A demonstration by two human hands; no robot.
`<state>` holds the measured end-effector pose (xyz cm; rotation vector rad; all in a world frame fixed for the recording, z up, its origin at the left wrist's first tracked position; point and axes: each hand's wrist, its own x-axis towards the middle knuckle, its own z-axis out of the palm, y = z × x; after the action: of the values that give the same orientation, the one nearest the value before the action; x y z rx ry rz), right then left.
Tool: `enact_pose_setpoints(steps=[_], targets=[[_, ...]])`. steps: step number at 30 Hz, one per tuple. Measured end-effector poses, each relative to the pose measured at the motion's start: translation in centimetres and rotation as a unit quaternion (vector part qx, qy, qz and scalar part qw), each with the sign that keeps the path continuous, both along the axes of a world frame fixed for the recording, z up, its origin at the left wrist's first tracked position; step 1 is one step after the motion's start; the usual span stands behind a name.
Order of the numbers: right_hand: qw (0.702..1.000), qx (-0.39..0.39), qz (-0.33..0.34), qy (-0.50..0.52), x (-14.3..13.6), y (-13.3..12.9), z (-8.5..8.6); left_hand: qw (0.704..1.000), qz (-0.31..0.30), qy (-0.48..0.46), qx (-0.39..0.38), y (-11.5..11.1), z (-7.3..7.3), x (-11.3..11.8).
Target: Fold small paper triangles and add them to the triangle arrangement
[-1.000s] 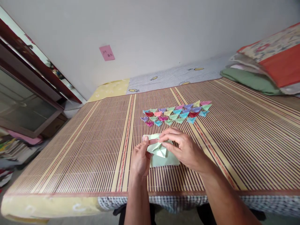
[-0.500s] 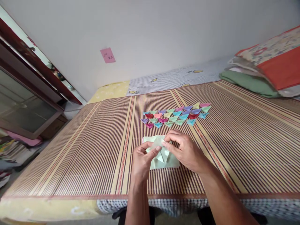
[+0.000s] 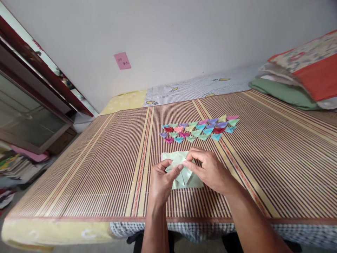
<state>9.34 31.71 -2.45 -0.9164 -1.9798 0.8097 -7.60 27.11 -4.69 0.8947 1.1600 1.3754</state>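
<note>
Between my two hands is a pale green folded piece of paper (image 3: 185, 175), its creased flaps coming to a point toward me. My left hand (image 3: 163, 177) pinches its left side with thumb and fingers. On the right, my right hand (image 3: 206, 167) grips the upper edge between thumb and forefinger, the two thumbs nearly meeting. Under it lies a stack of pale green paper sheets (image 3: 197, 183), partly hidden by the hands. Just beyond, several small folded paper boats (image 3: 196, 133) in many colours stand in staggered rows.
A striped bamboo mat (image 3: 105, 168) covers the bed. Folded bedding (image 3: 284, 93) is piled at the right, an orange patterned cloth on top. A pink note (image 3: 122, 60) is stuck to the wall. To the left stand a glass-fronted cabinet (image 3: 26, 112) and stacked papers (image 3: 18, 163).
Both hands stay on the folded paper, with the thumbs shifting slightly at its upper edge. The whole view has moved a little.
</note>
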Motion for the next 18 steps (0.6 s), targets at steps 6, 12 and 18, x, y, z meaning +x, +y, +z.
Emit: enact_pose_setpoints(steps=[6,12,18], targets=[[0.998,-0.036,-0.004,0.052,-0.01,0.0,0.22,1.0,-0.005,-0.01,-0.006,0.08,-0.26,-0.21],[0.998,-0.023,0.009,0.054,0.09,0.01,0.18,1.0,-0.013,-0.01,-0.004,-0.05,-0.03,-0.05],[0.993,-0.051,0.004,0.103,-0.48,0.11,-0.13,1.0,-0.015,-0.005,0.0,-0.07,0.21,0.05]])
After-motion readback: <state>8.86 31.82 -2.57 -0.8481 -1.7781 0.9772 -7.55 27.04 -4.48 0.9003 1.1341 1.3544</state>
